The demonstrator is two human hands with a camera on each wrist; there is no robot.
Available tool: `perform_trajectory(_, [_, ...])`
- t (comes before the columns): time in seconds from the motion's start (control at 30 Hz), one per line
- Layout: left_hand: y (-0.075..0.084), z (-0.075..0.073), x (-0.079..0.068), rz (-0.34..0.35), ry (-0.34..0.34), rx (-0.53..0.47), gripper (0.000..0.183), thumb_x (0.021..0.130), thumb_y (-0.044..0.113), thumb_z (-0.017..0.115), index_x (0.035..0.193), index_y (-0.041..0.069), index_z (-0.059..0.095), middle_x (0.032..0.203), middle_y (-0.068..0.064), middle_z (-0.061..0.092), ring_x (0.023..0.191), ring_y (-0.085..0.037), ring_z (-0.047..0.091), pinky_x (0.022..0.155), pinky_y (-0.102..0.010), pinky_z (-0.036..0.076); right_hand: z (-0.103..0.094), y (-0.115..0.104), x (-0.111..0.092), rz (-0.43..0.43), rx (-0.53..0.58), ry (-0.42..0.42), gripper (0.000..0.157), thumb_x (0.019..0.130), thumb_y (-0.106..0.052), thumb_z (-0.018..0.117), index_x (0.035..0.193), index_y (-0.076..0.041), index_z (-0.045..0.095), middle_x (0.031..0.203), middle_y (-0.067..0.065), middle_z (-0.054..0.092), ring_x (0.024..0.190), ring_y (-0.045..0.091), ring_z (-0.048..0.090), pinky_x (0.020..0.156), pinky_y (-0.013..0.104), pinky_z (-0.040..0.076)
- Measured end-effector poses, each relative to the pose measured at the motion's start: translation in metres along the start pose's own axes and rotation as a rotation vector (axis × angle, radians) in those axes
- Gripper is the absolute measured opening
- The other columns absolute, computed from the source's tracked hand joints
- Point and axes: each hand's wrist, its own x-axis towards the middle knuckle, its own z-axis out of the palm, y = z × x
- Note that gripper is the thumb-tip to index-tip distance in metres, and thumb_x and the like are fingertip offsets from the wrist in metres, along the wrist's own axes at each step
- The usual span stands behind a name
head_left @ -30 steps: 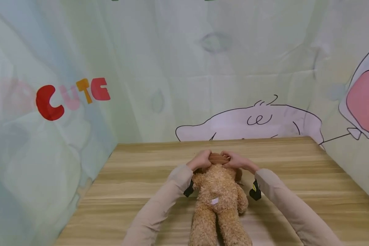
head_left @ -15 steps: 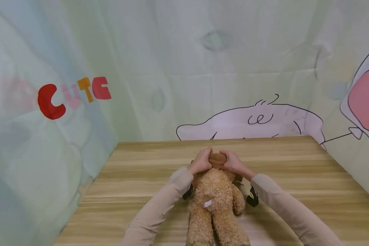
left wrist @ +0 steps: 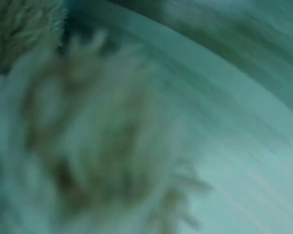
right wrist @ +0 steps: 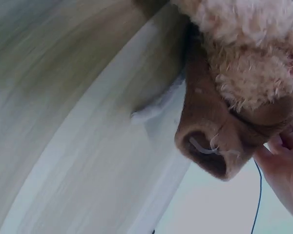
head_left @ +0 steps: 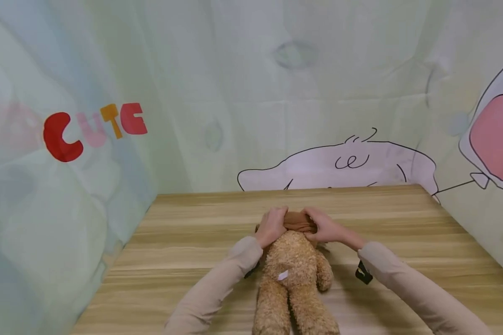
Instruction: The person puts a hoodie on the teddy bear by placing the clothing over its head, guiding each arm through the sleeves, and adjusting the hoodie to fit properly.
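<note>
A curly tan teddy bear (head_left: 292, 260) lies lengthwise on the table, a small white tag (head_left: 282, 275) low on its body. Bunched at its upper end is a brown cloth garment (head_left: 297, 221); the bear's head is hidden. My left hand (head_left: 272, 225) grips the garment's left side. On the right side my right hand (head_left: 329, 229) holds the same cloth between thumb and fingers. In the right wrist view a tube-like opening of the brown garment (right wrist: 205, 151) hangs beside the fur, with a pale thread at it. Blurred fur (left wrist: 102, 131) fills much of the left wrist view.
The wood-grain table (head_left: 184, 251) extends around the bear on both sides. A printed curtain (head_left: 218, 93) with cartoon drawings and coloured letters hangs behind the table and along its sides. Dark wrist-worn devices (head_left: 363, 273) sit under the sleeves.
My right hand has shifted a little to the right and the brown cloth between the hands is stretched wider than half a second ago. The bear's body has slid slightly left since the first frame.
</note>
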Motion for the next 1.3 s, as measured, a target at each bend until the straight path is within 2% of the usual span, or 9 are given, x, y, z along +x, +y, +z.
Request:
perform_trajectory(0.13, [-0.007,-0.01,-0.006,0.138,-0.017,-0.008,0.034,0.071,-0.005,0.058,0.102,0.006,0.059,0.094,-0.009,0.058,0.08,-0.02,0.057,0.067,-0.029,0.047,0.004,-0.004,-0.001,0.026,-0.044,0.011,0.033,0.074,-0.011,0.067,0.099,-0.007,0.045,0.082,0.003,0.05,0.065,0.009,0.041,0.056,0.022,0.035])
perform_trajectory(0.23, [-0.012,-0.02,-0.016,0.225,-0.09,-0.04,0.044,0.076,-0.006,0.055,0.118,0.004,0.052,0.11,-0.011,0.053,0.098,-0.023,0.054,0.082,-0.033,0.046,0.011,-0.009,-0.002,0.026,-0.145,0.075,0.031,0.073,-0.01,0.068,0.094,-0.008,0.045,0.077,0.003,0.05,0.062,0.011,0.041,0.053,0.024,0.034])
perform_trajectory(0.4, [-0.012,-0.032,-0.028,0.321,-0.185,0.024,0.047,0.083,0.0,0.055,0.127,0.005,0.041,0.121,-0.012,0.046,0.11,-0.024,0.047,0.091,-0.036,0.043,0.027,-0.014,-0.002,-0.132,-0.439,0.278,0.028,0.069,-0.008,0.07,0.089,-0.008,0.052,0.077,0.006,0.061,0.06,0.017,0.055,0.049,0.028,0.042])
perform_trajectory(0.53, [-0.009,-0.037,-0.029,0.313,-0.241,0.043,0.049,0.082,0.002,0.056,0.127,0.008,0.038,0.122,-0.01,0.044,0.112,-0.023,0.044,0.091,-0.035,0.042,0.033,-0.012,-0.003,-0.228,-0.6,0.399,0.027,0.068,-0.01,0.072,0.088,-0.007,0.055,0.076,0.009,0.066,0.058,0.019,0.059,0.044,0.028,0.043])
perform_trajectory(0.63, [-0.009,-0.039,-0.026,0.265,-0.28,-0.001,0.053,0.078,0.0,0.057,0.127,0.006,0.037,0.125,-0.013,0.042,0.116,-0.026,0.041,0.095,-0.039,0.039,0.027,-0.008,-0.007,-0.202,-0.574,0.348,0.034,0.069,-0.01,0.072,0.097,-0.005,0.053,0.087,0.011,0.064,0.069,0.022,0.06,0.052,0.031,0.047])
perform_trajectory(0.73, [-0.013,-0.037,-0.024,0.232,-0.297,-0.059,0.055,0.076,-0.001,0.06,0.126,0.004,0.037,0.126,-0.014,0.04,0.115,-0.027,0.041,0.094,-0.04,0.038,0.016,-0.003,-0.015,-0.162,-0.447,0.238,0.04,0.073,-0.009,0.069,0.107,-0.004,0.049,0.098,0.01,0.058,0.079,0.02,0.056,0.064,0.034,0.048])
perform_trajectory(0.97, [-0.027,-0.018,-0.032,0.091,-0.188,-0.28,0.039,0.075,0.003,0.065,0.107,0.005,0.045,0.101,-0.007,0.047,0.09,-0.018,0.047,0.073,-0.029,0.043,0.008,0.002,-0.03,-0.169,-0.265,0.093,0.052,0.074,-0.011,0.066,0.118,-0.001,0.04,0.103,0.009,0.047,0.083,0.013,0.047,0.068,0.031,0.044])
perform_trajectory(1.13, [-0.026,-0.006,-0.035,0.027,-0.053,-0.356,0.023,0.07,-0.003,0.061,0.085,0.005,0.046,0.075,-0.003,0.042,0.066,-0.012,0.036,0.058,-0.021,0.03,0.018,-0.008,-0.025,-0.053,-0.296,0.158,0.047,0.072,-0.007,0.067,0.113,-0.001,0.043,0.098,0.011,0.049,0.079,0.016,0.05,0.063,0.032,0.044])
perform_trajectory(1.3, [-0.01,-0.001,-0.039,-0.028,0.095,-0.222,0.019,0.072,-0.005,0.062,0.084,0.006,0.052,0.074,-0.005,0.054,0.063,-0.013,0.048,0.055,-0.02,0.038,0.027,-0.018,-0.015,0.111,-0.292,0.272,0.028,0.074,0.002,0.061,0.099,-0.003,0.049,0.082,0.011,0.056,0.067,0.021,0.055,0.055,0.031,0.044])
